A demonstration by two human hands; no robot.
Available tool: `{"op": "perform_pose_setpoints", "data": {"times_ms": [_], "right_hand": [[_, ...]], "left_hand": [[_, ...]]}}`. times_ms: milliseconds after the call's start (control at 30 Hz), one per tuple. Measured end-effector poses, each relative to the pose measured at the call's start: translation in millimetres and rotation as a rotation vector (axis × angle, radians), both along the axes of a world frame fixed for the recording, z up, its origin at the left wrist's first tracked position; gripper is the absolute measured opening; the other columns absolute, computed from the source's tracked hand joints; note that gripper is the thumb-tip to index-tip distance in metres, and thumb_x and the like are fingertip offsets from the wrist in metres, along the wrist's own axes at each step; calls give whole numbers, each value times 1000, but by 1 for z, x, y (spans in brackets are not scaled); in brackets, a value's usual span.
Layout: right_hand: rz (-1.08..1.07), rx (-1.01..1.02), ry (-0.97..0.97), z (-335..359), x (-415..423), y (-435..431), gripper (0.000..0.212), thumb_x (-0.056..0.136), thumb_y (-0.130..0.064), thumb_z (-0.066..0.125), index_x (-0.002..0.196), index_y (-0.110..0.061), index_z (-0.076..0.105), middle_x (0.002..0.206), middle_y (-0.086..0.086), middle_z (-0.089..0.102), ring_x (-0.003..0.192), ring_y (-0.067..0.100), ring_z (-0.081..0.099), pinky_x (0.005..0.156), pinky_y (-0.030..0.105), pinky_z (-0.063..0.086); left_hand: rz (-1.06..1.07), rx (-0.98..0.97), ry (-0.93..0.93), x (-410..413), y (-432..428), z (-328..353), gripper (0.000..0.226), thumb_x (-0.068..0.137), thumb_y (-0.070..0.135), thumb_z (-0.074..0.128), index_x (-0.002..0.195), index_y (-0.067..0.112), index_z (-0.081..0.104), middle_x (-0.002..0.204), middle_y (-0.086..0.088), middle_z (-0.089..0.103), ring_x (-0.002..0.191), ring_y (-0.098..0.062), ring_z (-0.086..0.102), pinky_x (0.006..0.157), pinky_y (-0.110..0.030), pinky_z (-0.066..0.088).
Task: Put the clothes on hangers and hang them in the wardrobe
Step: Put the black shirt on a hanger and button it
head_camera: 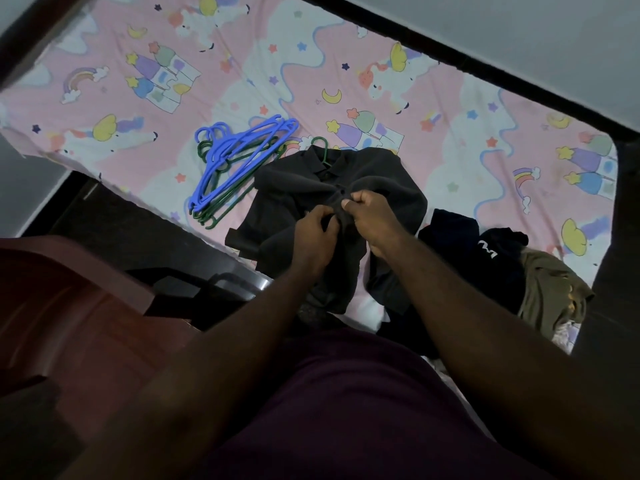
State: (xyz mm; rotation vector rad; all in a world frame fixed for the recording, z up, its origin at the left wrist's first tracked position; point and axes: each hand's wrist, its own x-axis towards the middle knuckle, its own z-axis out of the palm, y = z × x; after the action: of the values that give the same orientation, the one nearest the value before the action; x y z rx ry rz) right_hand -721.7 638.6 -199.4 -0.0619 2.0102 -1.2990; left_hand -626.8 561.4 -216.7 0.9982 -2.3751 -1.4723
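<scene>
Reddish-brown wood, a piece of furniture point(69, 289), fills the lower left of the frame. To its upper right, left of centre, a stack of blue hangers point(239, 157) lies on the pink cartoon-print bedsheet point(346, 81), with dark green hangers point(225, 207) showing beneath them. Just right of the stack, at centre, a dark grey shirt point(381, 174) is spread on the sheet; the hook of a green hanger point(323, 150) pokes out at its collar. The left hand point(313, 237) has its fingers curled, pinching the shirt's front fabric. The right hand point(372, 220), touching-close beside it, pinches the same bunched fabric between thumb and fingers. Right of the forearms lies a heap: a black garment point(460, 237) with white lettering, then an olive garment point(550, 289) at the lower right.
</scene>
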Motion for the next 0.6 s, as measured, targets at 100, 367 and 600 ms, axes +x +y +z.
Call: {"op": "perform_pose_setpoints", "data": {"times_ms": [100,367,600], "right_hand": [[34,-35,-15,3,0,2,9,97,-13,57,99,-10,65,94,9,69,86,20,66,81,34,56],[731,429,469,7,-38,34,16,87,-9,67,101,-2,72,103,15,71,99,30,65,90,35,50],[526,376,345,-7,-16,55,39,87,-32,71,61,-12,51,64,6,55,62,21,52,63,29,37]], "left_hand": [[149,39,23,1,3,3,9,90,10,59,94,5,66,85,1,65,77,-11,59,72,-22,45],[104,-104,-198,20,-37,25,7,83,11,67,88,11,71,87,-5,72,82,-18,66,78,-30,52],[30,-206,-234,37,-24,30,7,78,10,67,82,15,69,77,-1,65,68,-12,59,62,-16,45]]}}
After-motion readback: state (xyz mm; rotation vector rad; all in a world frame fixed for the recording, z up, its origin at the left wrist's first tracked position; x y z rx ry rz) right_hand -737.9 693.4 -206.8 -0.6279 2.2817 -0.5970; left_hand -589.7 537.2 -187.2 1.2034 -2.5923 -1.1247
